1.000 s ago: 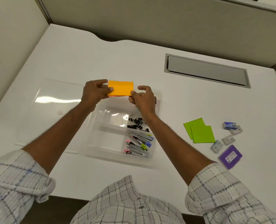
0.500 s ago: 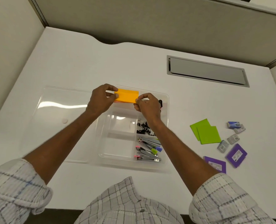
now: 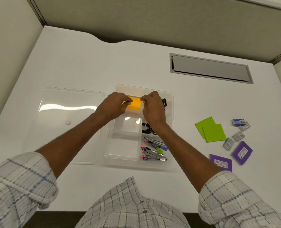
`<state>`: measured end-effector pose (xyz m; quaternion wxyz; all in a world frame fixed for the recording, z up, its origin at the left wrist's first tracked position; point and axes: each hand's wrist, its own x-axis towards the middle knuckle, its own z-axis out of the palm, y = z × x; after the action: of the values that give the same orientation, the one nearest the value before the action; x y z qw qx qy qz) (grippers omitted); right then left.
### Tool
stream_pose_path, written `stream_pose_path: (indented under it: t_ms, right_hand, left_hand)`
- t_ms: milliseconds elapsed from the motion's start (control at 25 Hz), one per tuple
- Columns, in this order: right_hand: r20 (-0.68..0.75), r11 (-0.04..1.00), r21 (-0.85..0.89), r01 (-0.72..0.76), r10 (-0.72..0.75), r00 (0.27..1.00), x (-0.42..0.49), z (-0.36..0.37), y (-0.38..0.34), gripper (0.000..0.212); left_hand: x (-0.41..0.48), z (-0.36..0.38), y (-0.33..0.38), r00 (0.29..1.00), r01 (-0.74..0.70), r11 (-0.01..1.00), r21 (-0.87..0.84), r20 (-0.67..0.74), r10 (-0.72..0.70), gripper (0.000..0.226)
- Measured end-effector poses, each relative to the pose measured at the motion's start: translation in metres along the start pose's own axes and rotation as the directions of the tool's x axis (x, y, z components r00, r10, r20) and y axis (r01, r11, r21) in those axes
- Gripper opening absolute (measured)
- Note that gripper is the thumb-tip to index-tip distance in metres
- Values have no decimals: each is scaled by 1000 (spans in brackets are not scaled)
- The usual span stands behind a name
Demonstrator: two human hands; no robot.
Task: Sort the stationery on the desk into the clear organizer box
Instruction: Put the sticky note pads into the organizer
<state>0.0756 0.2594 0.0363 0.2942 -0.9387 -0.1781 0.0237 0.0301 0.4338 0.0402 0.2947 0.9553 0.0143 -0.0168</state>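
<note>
Left hand (image 3: pixel 115 105) and right hand (image 3: pixel 153 107) each pinch one short end of the orange sticky-note pad (image 3: pixel 134 104), fingers curled on it. Pad sits low in the far-left compartment of the clear organizer box (image 3: pixel 171 122); can't tell if it touches bottom. To do this well: keep the pad level, lower it flat clear of the divider, and let go of both ends together. Binder clips (image 3: pixel 147 129) are already in the box. Green pads (image 3: pixel 210 131) and purple boxes (image 3: pixel 241 152) wait on the tabletop (image 3: pixel 87 63) to the right.

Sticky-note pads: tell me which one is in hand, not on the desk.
The orange pad, pinched between left hand and right hand at the far-left compartment of the clear organizer box; both green pads lie overlapping on the desk.
</note>
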Motion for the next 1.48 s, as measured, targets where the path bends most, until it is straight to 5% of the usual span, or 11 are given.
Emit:
stream_pose_path:
  t_ms: [240,520,720,960,1160,1320,1480]
  right_hand:
    - [-133,997,63,-33,41,990,-4,-41,40,21]
    - [-303,988,64,-138,151,941,-40,-102,145,18]
    - [-157,950,-72,-304,290,944,-73,-127,230,32]
    - [87,908,-158,-387,403,911,-78,-142,273,73]
    - [54,910,-33,-413,415,908,-78,-147,283,88]
    - [34,944,112,-310,309,951,-77,-155,294,72]
    - [81,966,143,-217,207,975,-66,-158,296,58]
  left_hand:
    - [18,7,12,936,26,964,265,331,-117,56]
    - [18,18,17,936,78,952,297,308,-173,61]
    - [11,18,53,998,59,998,-7,25,-58,50]
    - [19,60,152,983,-181,942,-284,-71,167,29]
    - [33,140,217,973,-171,955,-240,113,203,29]
    - [49,190,236,940,-36,998,-58,337,54,60]
    - [61,217,250,939,12,999,31,344,-22,77]
